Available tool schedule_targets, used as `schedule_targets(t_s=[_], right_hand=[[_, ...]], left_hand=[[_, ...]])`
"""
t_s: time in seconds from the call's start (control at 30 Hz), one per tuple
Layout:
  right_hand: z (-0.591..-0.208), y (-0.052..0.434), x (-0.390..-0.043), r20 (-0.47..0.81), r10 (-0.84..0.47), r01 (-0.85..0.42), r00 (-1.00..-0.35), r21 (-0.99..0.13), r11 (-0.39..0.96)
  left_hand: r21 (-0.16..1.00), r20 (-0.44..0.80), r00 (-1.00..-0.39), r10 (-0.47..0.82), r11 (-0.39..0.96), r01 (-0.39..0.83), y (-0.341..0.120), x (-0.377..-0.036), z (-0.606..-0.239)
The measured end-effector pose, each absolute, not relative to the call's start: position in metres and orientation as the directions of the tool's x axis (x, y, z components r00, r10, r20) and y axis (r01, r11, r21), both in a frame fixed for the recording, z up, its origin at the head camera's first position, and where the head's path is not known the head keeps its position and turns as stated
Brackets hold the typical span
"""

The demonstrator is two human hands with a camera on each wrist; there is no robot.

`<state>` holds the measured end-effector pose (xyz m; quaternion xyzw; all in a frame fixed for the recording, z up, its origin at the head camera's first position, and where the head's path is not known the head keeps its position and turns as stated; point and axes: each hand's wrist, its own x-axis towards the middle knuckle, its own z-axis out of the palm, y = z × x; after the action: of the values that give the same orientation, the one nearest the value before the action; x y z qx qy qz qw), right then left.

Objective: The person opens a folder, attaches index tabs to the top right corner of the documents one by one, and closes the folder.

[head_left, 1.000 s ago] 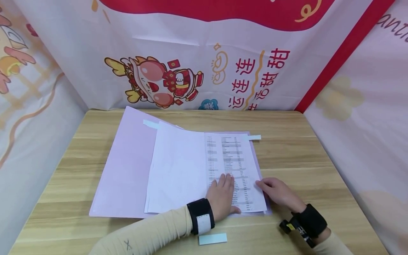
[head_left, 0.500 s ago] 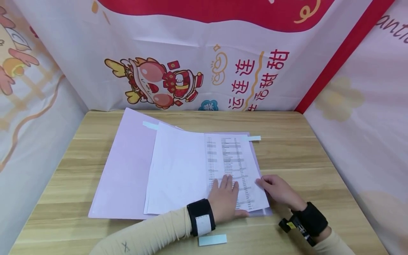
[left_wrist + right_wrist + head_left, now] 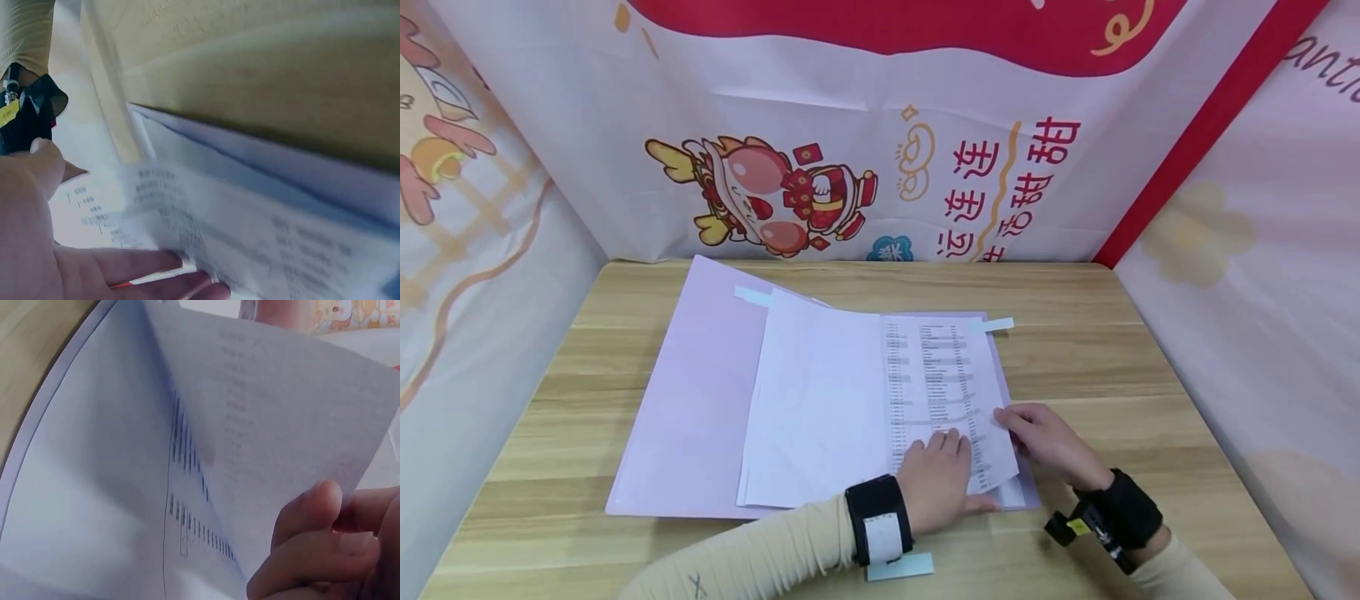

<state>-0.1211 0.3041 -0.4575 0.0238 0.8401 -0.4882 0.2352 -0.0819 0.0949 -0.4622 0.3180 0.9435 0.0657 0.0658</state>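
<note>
Right hand (image 3: 1051, 442) pinching printed sheet (image 3: 947, 392) edge, lower center; left hand (image 3: 942, 483) flat, fingers straight, pressing it; risk: tearing from conflicting pull.

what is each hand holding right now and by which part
The right hand pinches the printed sheet by its right edge, lifting it off the pages beneath. The left hand holds nothing; it rests flat on the sheet's lower part.
</note>
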Motion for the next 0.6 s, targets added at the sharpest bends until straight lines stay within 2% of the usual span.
schedule_targets(t_s=[0.33,0.6], right_hand=[[-0.451,0.293,-0.121,-0.379,-0.267,0.271,-0.886,-0.89,0.366],[-0.448,0.287,-0.123,-0.372,-0.225,0.268,-0.901,-0.883,0.385]], left_hand=[[0.329,-0.038,-0.81,0.585,0.773,0.543,0.093,-0.089,-0.457],[0.42,0.076,-0.778,0.623,0.688,0.592,0.093,-0.091,-0.454]])
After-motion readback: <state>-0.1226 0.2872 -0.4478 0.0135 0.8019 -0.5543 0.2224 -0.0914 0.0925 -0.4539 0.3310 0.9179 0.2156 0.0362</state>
